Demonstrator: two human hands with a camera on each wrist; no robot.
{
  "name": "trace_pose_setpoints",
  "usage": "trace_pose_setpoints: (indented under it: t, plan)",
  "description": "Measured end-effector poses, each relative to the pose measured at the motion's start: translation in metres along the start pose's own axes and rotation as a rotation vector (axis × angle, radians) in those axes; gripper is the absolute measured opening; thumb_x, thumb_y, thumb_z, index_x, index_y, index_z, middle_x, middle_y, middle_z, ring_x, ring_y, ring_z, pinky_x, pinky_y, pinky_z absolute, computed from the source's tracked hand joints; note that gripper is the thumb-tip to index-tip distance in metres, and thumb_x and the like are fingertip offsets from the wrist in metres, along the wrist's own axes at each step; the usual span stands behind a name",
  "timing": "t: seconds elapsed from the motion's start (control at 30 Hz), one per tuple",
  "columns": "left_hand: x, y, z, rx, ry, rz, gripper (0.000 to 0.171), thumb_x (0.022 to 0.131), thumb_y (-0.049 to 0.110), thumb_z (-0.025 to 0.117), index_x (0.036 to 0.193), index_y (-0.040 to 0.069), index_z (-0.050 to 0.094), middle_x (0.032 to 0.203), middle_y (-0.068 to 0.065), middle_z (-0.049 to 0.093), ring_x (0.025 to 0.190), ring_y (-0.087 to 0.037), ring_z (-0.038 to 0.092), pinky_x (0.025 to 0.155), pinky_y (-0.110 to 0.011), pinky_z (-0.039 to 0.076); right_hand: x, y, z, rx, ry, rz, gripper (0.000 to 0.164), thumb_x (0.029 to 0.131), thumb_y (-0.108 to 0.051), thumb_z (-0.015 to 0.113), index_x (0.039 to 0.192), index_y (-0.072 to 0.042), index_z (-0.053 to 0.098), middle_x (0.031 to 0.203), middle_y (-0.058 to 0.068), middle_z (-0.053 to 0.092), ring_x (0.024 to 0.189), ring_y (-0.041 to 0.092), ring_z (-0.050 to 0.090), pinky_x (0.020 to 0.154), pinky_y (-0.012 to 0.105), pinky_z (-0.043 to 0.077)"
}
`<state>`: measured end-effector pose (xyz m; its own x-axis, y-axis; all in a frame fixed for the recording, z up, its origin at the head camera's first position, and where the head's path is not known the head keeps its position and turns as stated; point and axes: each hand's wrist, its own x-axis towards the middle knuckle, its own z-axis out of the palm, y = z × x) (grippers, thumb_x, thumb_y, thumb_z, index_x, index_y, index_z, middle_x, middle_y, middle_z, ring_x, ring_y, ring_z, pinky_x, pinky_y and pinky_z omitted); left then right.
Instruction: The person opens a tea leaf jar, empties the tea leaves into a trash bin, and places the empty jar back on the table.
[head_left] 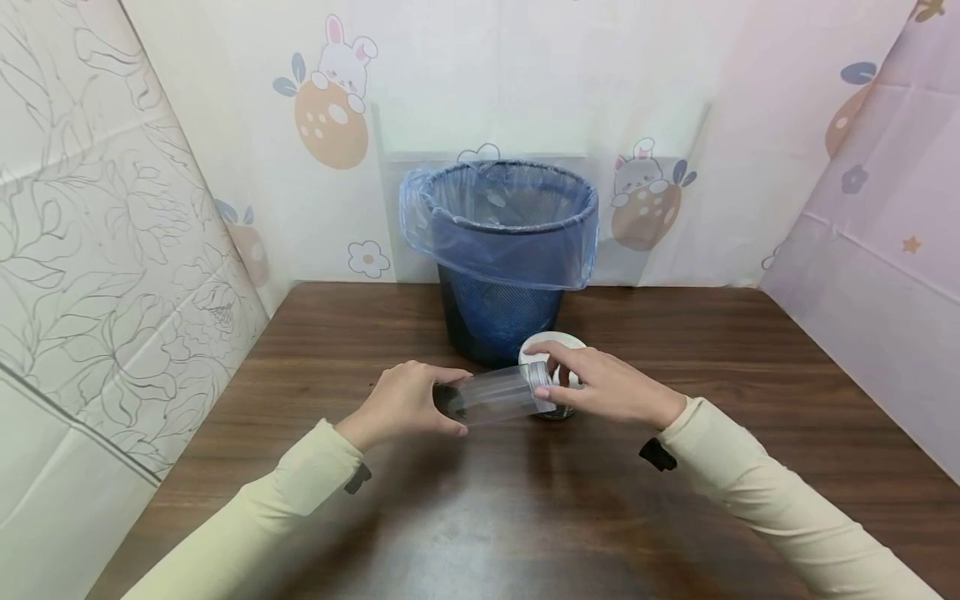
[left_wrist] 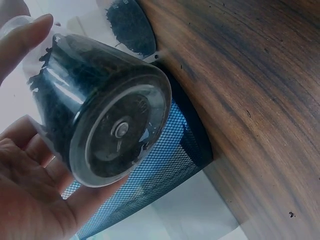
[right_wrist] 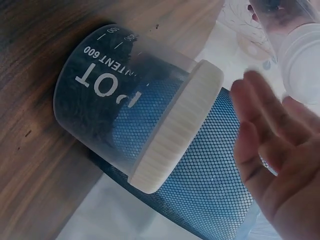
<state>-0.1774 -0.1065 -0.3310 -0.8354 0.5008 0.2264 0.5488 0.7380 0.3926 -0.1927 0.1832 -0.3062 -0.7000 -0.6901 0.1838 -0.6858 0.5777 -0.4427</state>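
Note:
My left hand [head_left: 401,407] grips a clear plastic jar [head_left: 491,396] that lies tilted nearly on its side above the table. Dark, dry-looking shreds [left_wrist: 80,75] are gathered toward the jar's base. Close to the jar's other end, where a clear screw lid [right_wrist: 302,65] sits, my right hand [head_left: 611,387] has its fingers spread and loosely bent. The right wrist view shows a gap between those fingers and the lid. Below stands a second clear jar [right_wrist: 95,90] with a ribbed white lid [right_wrist: 177,127], printed marks and dark shreds inside.
A black mesh bin [head_left: 498,312] with a blue plastic liner [head_left: 517,258] stands behind the jars at the table's back edge. The wooden table [head_left: 337,333] carries a few small dark crumbs [left_wrist: 291,214]. Patterned sheets [head_left: 480,75] hang around its back and sides.

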Motion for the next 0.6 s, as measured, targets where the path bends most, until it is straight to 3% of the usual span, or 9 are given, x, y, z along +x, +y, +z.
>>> trace_pose_setpoints:
  t: [0.1, 0.2, 0.43, 0.53, 0.6]
  plan:
    - [-0.0001, -0.0001, -0.0007, 0.006, 0.003, 0.004, 0.061, 0.059, 0.042, 0.087, 0.115, 0.026, 0.070, 0.095, 0.014, 0.068, 0.082, -0.009, 0.061, 0.068, -0.036, 0.048, 0.0010, 0.0004, -0.0007, 0.004, 0.005, -0.027, 0.037, 0.092, -0.035, 0.063, 0.123, -0.017, 0.056, 0.085, -0.012, 0.059, 0.076, 0.005, 0.056, 0.067, 0.029, 0.048]
    - [-0.0003, 0.0000, -0.0016, 0.002, 0.007, 0.007, 0.060, 0.059, 0.041, 0.087, 0.115, 0.026, 0.070, 0.094, 0.014, 0.068, 0.080, -0.009, 0.060, 0.067, -0.035, 0.048, 0.0021, 0.0014, -0.0008, 0.029, 0.039, -0.086, 0.039, 0.087, -0.032, 0.070, 0.121, -0.016, 0.058, 0.085, -0.011, 0.060, 0.077, 0.007, 0.056, 0.066, 0.029, 0.048]
    - [-0.0013, 0.0005, -0.0028, -0.009, 0.007, 0.004, 0.061, 0.059, 0.038, 0.088, 0.115, 0.024, 0.070, 0.094, 0.014, 0.069, 0.080, -0.009, 0.060, 0.066, -0.035, 0.047, 0.0024, 0.0040, 0.0010, 0.047, 0.090, -0.246, 0.061, 0.073, -0.024, 0.083, 0.125, -0.014, 0.052, 0.115, -0.004, 0.052, 0.093, 0.012, 0.054, 0.077, 0.030, 0.048]
    - [-0.0015, 0.0006, -0.0024, -0.013, 0.000, 0.001, 0.061, 0.059, 0.038, 0.088, 0.115, 0.024, 0.070, 0.095, 0.014, 0.069, 0.081, -0.008, 0.060, 0.066, -0.035, 0.047, 0.0012, 0.0030, 0.0017, 0.041, 0.087, -0.226, 0.078, 0.070, -0.033, 0.085, 0.134, -0.014, 0.044, 0.126, -0.001, 0.046, 0.100, 0.012, 0.051, 0.081, 0.029, 0.047]
    - [-0.0017, 0.0005, -0.0022, -0.016, -0.003, 0.000, 0.061, 0.059, 0.038, 0.088, 0.115, 0.024, 0.070, 0.095, 0.014, 0.069, 0.081, -0.008, 0.060, 0.067, -0.035, 0.047, -0.0002, 0.0013, 0.0015, 0.040, 0.083, -0.173, 0.080, 0.074, -0.039, 0.081, 0.139, -0.016, 0.039, 0.128, -0.001, 0.046, 0.101, 0.011, 0.050, 0.081, 0.029, 0.047]
